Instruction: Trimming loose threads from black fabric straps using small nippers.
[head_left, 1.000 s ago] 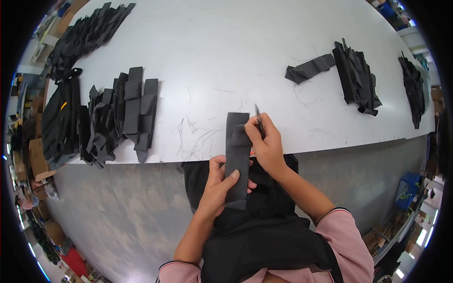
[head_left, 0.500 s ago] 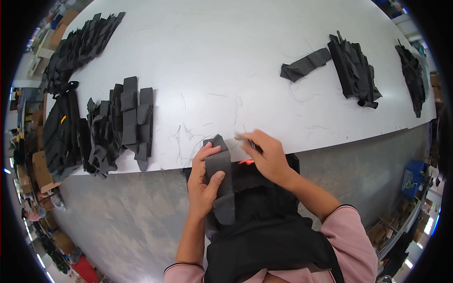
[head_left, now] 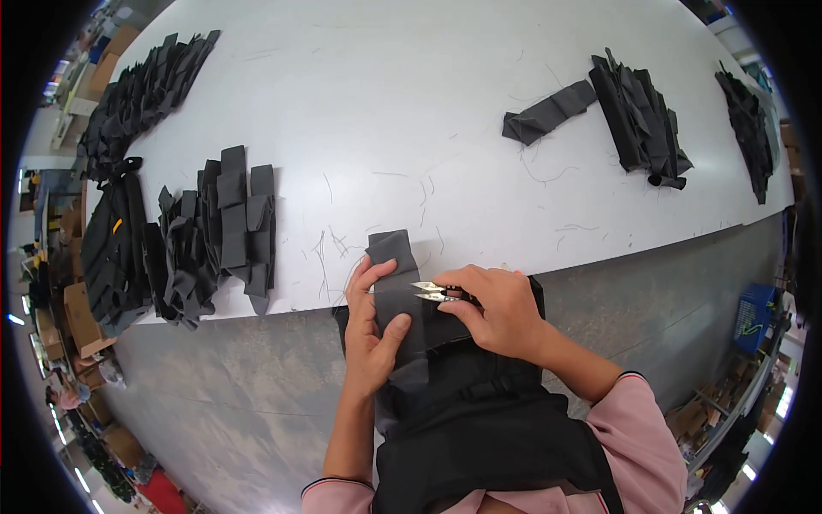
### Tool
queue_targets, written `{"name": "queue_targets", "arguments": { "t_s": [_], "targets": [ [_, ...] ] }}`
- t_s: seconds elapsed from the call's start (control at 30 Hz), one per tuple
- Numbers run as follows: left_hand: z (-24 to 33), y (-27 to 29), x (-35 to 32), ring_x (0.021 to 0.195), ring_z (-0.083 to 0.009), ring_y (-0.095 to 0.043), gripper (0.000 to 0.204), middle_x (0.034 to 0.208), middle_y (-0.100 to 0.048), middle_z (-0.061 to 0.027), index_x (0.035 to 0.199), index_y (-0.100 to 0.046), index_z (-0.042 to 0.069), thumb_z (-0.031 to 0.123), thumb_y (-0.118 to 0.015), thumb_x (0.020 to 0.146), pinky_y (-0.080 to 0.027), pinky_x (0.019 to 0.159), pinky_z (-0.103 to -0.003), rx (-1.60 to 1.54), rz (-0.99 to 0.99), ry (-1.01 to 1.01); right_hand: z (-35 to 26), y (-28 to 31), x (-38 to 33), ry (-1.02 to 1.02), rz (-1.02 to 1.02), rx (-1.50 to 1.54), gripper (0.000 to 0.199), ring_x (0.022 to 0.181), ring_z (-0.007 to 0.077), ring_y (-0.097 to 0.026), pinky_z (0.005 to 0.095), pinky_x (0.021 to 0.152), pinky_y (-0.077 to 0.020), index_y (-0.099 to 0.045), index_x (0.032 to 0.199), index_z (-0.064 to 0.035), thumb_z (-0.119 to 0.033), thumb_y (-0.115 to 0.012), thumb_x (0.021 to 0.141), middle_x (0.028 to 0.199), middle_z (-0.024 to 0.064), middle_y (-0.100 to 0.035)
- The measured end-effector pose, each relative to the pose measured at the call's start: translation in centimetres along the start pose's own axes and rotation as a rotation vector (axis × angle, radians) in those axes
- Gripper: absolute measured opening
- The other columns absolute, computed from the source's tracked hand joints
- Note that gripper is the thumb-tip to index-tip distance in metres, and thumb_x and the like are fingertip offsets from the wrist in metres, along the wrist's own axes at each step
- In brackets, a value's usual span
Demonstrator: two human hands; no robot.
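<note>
My left hand (head_left: 373,330) grips a long dark grey fabric strip (head_left: 396,283) that lies over the front edge of the white table (head_left: 368,111); its top end rests on the table, its lower part hangs toward my lap. My right hand (head_left: 501,310) holds small metal thread snips (head_left: 432,292), blades pointing left and touching the strip just beside my left fingers. Loose thread ends lie on the table around the strip.
A stack of folded dark fabric pieces (head_left: 224,227) sits at the left, with more piles (head_left: 141,94) further left and behind. A single strip (head_left: 548,111) and other dark piles (head_left: 638,120) lie at the far right. Grey floor lies below the table edge.
The strip was pulled down toward me and my left hand shifted up along it. My right hand came down from the strip's top right to its middle, snips now against the fabric.
</note>
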State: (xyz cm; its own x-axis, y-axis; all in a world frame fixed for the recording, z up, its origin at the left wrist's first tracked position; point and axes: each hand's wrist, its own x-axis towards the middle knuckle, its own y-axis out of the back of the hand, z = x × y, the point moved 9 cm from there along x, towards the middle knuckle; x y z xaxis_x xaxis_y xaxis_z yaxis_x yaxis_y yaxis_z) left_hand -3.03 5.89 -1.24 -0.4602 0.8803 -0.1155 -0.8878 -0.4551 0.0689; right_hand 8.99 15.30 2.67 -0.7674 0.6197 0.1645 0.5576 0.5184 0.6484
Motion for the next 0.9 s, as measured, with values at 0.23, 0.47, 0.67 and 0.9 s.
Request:
{"name": "queue_targets", "arguments": {
  "t_s": [0.23, 0.47, 0.67, 0.9],
  "targets": [
    [0.1, 0.1, -0.2, 0.136, -0.0321, -0.021, 0.031, 0.134, -0.043, -0.0100, 0.106, -0.056, -0.001, 0.021, -0.060, 0.084, -0.018, 0.108, -0.042, 0.030, -0.019, -0.039, 0.7, -0.1, -0.3, -0.081, 0.015, 0.117, 0.019, 0.058, 0.0239, -0.060, 0.0324, 0.052, -0.0430, -0.060, 0.095, -0.0087, -0.014, -0.067, 0.078, 0.074, 0.0062, -0.064],
    [-0.6, 0.4, -0.2, 0.132, -0.0307, -0.026, 0.029, 0.132, -0.044, -0.0098, 0.105, -0.056, -0.001, 0.016, -0.060, 0.083, -0.022, 0.107, -0.041, 0.016, -0.064, -0.038, 2.1, -1.0, 0.0, -0.219, -0.105, 0.247, 0.019, 0.066, 0.0256, -0.063, 0.0328, 0.057, -0.0451, -0.058, 0.092, -0.0078, -0.017, -0.067, 0.079, 0.076, 0.0067, -0.065],
    [-0.5, 0.2, -0.4, 0.127, -0.0284, -0.032, 0.028, 0.132, -0.045, -0.0095, 0.105, -0.056, -0.001, 0.014, -0.060, 0.082, -0.025, 0.105, -0.038, -0.014, -0.083, -0.018, 0.5, -2.2, 1.5, -0.112, -0.203, 0.289, 0.024, 0.069, 0.0274, -0.064, 0.0346, 0.059, -0.0460, -0.053, 0.097, -0.0072, -0.018, -0.066, 0.080, 0.078, 0.0082, -0.065],
    [-0.6, 0.2, -0.5, 0.122, -0.0262, -0.036, 0.029, 0.131, -0.045, -0.0099, 0.105, -0.055, -0.002, 0.014, -0.060, 0.081, -0.028, 0.102, -0.036, -0.013, -0.091, -0.018, 0.7, -3.2, 1.6, -0.139, -0.289, 0.246, 0.023, 0.070, 0.0282, -0.064, 0.0344, 0.059, -0.0462, -0.052, 0.095, -0.0070, -0.018, -0.066, 0.081, 0.080, 0.0089, -0.065]
  ]
}}
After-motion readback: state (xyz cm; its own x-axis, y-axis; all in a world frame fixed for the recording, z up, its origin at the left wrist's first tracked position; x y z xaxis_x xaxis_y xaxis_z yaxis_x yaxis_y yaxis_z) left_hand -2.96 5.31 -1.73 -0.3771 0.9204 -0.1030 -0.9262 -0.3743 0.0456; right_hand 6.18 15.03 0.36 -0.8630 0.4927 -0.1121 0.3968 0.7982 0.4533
